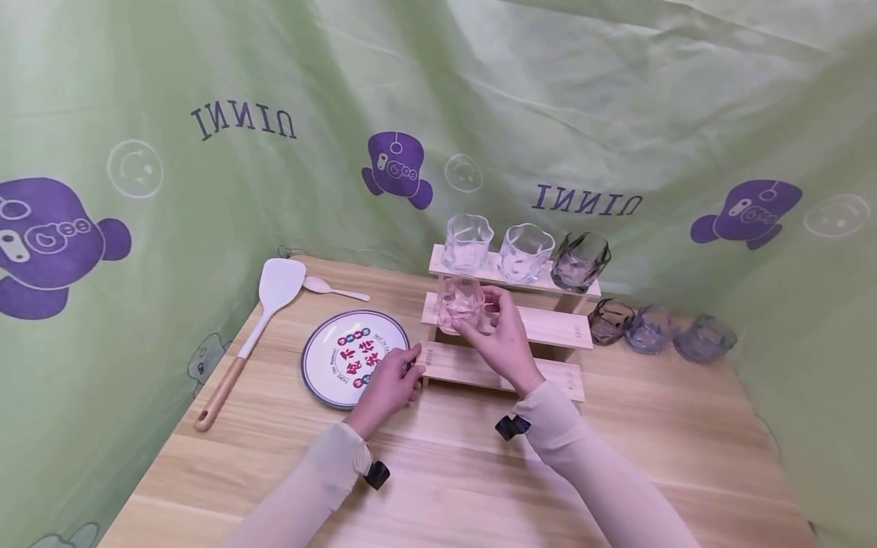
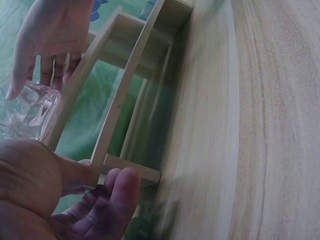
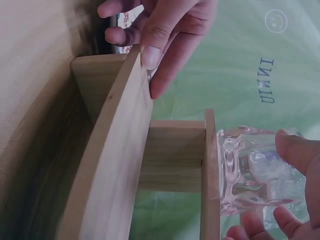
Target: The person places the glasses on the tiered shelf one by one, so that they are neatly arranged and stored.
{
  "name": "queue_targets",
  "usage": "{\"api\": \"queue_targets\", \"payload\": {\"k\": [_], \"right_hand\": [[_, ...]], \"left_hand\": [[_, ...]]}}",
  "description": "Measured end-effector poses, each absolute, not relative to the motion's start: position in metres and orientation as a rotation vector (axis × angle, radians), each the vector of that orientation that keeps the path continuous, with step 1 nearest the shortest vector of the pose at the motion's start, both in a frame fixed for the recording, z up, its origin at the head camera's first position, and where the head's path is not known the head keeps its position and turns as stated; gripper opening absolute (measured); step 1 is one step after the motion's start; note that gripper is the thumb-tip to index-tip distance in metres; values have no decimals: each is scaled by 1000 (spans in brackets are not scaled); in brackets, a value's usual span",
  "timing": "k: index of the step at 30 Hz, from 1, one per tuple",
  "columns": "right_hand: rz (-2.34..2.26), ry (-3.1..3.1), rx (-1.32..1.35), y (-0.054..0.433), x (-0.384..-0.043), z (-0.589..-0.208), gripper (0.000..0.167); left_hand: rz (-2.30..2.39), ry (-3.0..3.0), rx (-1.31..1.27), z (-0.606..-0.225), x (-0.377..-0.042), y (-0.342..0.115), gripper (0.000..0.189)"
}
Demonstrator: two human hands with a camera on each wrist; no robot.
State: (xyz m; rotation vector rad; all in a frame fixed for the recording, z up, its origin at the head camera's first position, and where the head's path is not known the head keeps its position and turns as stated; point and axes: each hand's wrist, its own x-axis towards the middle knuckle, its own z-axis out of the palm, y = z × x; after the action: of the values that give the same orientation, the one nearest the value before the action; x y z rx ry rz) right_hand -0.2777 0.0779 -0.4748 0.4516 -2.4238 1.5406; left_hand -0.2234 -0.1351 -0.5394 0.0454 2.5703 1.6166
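Note:
A three-step wooden shelf rack (image 1: 503, 369) stands on the table. At the left end of its lowest board, my left hand (image 1: 387, 388) pinches the edge, thumb on top in the right wrist view. My right hand (image 1: 505, 342) holds a faceted pink glass (image 1: 457, 299) by its side, at the left end of the middle step. In the right wrist view the glass's base (image 3: 226, 172) is against that board or very close to it. On the top step stand a clear glass (image 1: 467, 247), another clear glass (image 1: 526, 255) and a dark grey glass (image 1: 578, 265).
Right of the rack, a brown glass (image 1: 610, 323), a bluish glass (image 1: 649, 331) and a blue-grey glass (image 1: 706, 340) are on the table. Leftward lie a printed plate (image 1: 320, 356), a small white spoon (image 1: 336, 289) and a wooden-handled white spatula (image 1: 281, 283). Green curtain (image 1: 329, 198) surrounds the table.

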Motion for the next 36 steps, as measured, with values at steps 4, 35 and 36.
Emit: {"api": "queue_targets", "payload": {"k": [4, 35, 36], "right_hand": [[1517, -2415, 460, 77, -281, -474, 73], [1526, -2436, -463, 303, -292, -523, 89], [1521, -2451, -456, 303, -294, -524, 93]], "left_hand": [[1640, 2548, 42, -540, -223, -134, 51], [1653, 2520, -9, -535, -220, -135, 54], [1658, 2518, -7, -535, -221, -134, 54]]}}
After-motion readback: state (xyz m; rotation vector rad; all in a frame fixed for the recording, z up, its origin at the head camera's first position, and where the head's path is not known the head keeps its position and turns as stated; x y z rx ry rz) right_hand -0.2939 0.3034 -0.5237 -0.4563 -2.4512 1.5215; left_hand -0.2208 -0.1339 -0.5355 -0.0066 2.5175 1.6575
